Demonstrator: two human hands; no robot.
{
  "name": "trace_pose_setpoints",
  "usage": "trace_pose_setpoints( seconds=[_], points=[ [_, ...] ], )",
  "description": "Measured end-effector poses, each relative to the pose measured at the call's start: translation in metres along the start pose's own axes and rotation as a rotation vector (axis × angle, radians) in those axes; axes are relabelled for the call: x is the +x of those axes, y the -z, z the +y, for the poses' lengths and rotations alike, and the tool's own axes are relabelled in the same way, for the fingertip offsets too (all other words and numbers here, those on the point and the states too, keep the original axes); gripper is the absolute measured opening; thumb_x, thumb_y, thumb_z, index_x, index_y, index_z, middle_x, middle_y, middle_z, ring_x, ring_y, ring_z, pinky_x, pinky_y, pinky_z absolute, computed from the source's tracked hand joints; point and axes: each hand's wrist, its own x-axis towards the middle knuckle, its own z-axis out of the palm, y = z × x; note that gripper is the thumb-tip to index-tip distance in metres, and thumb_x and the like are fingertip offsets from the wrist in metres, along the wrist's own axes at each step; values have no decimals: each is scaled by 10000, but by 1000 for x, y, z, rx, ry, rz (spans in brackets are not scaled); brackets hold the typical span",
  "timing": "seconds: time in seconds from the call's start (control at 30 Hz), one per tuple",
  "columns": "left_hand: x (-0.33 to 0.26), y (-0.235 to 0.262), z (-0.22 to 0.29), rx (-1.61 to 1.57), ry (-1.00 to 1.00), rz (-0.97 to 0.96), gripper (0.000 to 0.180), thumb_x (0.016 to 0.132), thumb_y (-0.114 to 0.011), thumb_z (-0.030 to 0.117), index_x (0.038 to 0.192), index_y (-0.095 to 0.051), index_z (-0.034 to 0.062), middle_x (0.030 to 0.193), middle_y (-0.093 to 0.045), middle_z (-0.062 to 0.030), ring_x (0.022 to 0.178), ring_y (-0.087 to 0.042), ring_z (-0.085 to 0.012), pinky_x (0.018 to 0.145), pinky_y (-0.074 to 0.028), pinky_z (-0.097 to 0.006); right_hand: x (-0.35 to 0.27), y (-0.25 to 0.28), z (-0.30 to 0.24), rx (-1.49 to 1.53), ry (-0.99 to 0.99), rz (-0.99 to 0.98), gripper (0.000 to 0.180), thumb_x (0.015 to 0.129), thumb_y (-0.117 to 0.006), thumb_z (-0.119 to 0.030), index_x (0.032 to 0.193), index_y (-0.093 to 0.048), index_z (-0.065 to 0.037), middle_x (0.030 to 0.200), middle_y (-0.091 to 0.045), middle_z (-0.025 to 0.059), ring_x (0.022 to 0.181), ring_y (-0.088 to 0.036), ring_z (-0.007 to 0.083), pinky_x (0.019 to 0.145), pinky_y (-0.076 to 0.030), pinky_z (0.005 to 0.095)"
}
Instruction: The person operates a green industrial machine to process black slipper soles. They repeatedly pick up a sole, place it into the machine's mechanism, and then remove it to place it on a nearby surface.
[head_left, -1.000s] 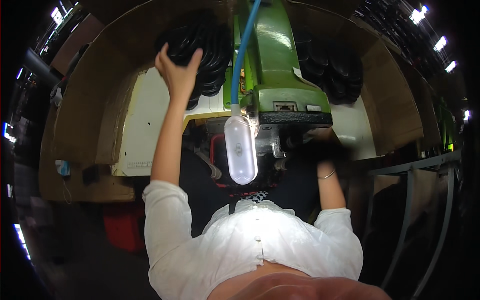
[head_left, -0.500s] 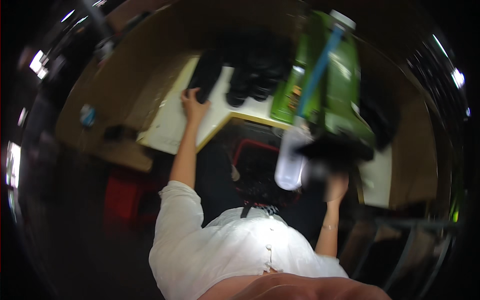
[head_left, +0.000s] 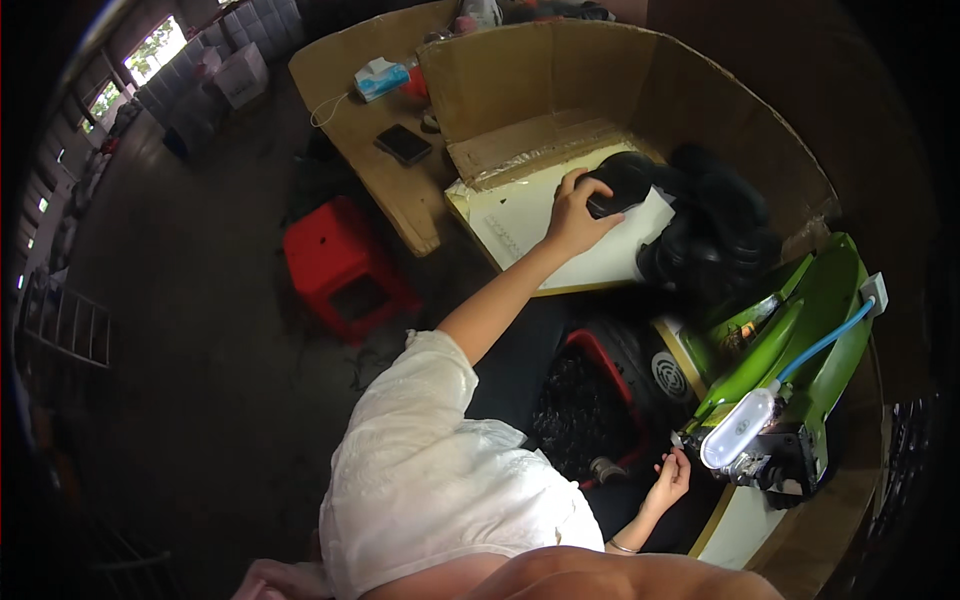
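My left hand (head_left: 582, 217) reaches over a white work surface (head_left: 520, 235). Its thumb and fingers curve round the end of a black rounded piece (head_left: 618, 186); the far part runs into the dark and its kind is unclear. Beside it lies a heap of similar black pieces (head_left: 715, 215). Low on the right, my right hand (head_left: 668, 484) has its fingers bent close together by the head of a green machine (head_left: 825, 330). Anything between those fingertips is too small to make out. A white oblong lamp (head_left: 738, 430) on a blue stem glows just beside that hand.
Cardboard walls (head_left: 560, 90) fence the work surface. Below it sits a red-rimmed bin (head_left: 610, 375) full of dark scraps. To the left stand a red stool (head_left: 345, 265) and a wooden side board (head_left: 395, 180) bearing a phone (head_left: 403, 144) and a tissue pack (head_left: 381, 79).
My view has swung left, so the bench and machine now appear farther right. My left hand stays at the black piece, its fingers now round the end. My right hand shows clear of the earlier blur.
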Motion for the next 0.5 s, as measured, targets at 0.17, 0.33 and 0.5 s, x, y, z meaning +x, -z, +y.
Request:
trace_pose_setpoints(
  seconds=[0.17,0.33,0.5],
  points=[
    [-57,45,77,-475,-125,-53,496,649,-679,93,1088,-465,6,1180,-458,-161,1087,-466,-252,910,-390,-333,-24,7,19,0,-120,-30,251,854,-573,-132,1079,-568,-21,998,-604,33,849,-565,100,670,-445,199],
    [-148,29,102,-778,51,-445,257,781,-490,6,1032,-526,-38,1043,-587,-196,989,-558,-232,895,-407,-335,-44,-25,-21,-242,-9,-409,854,637,-792,-243,1306,-321,5,1234,-442,198,1098,-479,245,903,-404,311],
    [-234,-4,118,-883,380,-617,260,820,-595,139,1009,-567,-39,948,-623,-130,899,-580,-194,824,-449,-312,-58,-15,-14,-129,-120,-499,338,693,-736,-147,948,-597,26,808,-633,101,761,-618,163,681,-474,311]
  ],
)
